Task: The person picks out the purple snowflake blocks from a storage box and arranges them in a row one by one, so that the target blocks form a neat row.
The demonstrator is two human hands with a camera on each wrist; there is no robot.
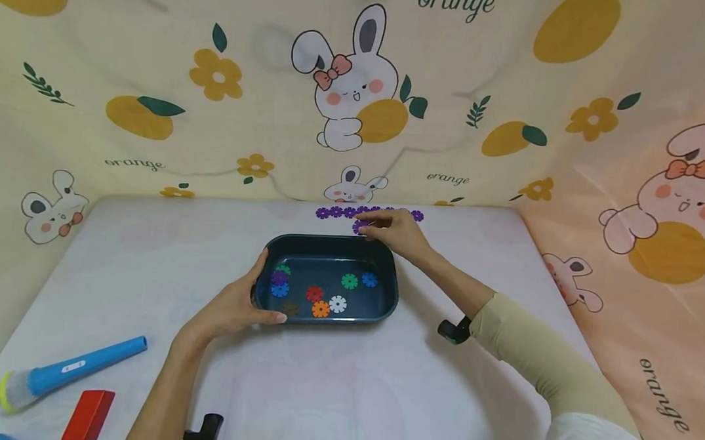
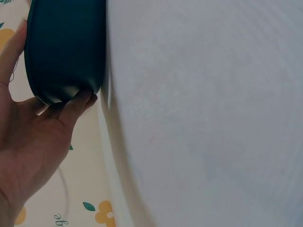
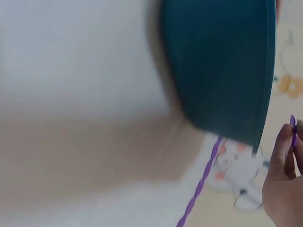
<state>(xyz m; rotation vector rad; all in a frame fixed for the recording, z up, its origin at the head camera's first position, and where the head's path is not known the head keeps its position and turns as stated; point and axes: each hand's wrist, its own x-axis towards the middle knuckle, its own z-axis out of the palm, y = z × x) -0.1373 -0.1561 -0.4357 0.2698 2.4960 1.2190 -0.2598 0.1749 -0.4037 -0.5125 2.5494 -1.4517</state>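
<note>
My left hand [image 1: 233,307] grips the left end of a dark blue-green plastic tub [image 1: 334,244], thumb at the front rim and fingers round the end wall. In the left wrist view those fingers curl against the tub's [image 2: 66,47] side. Beyond the back rim, my right hand [image 1: 402,234] pinches a purple notched disc [image 1: 359,227] between thumb and fingers. The right wrist view shows this disc [image 3: 293,130] edge-on at the fingertips. Behind it, a row of purple discs [image 1: 336,211] runs along the table's back edge, partly hidden by the hand.
In the tub lie loose discs, among them a red [image 1: 314,294], an orange [image 1: 321,309], a white [image 1: 338,303] and a green one [image 1: 349,281]. At the table's front left are a blue microphone-shaped thing [image 1: 86,362] and a red block [image 1: 88,416]. A printed cloth [image 1: 262,124] hangs behind.
</note>
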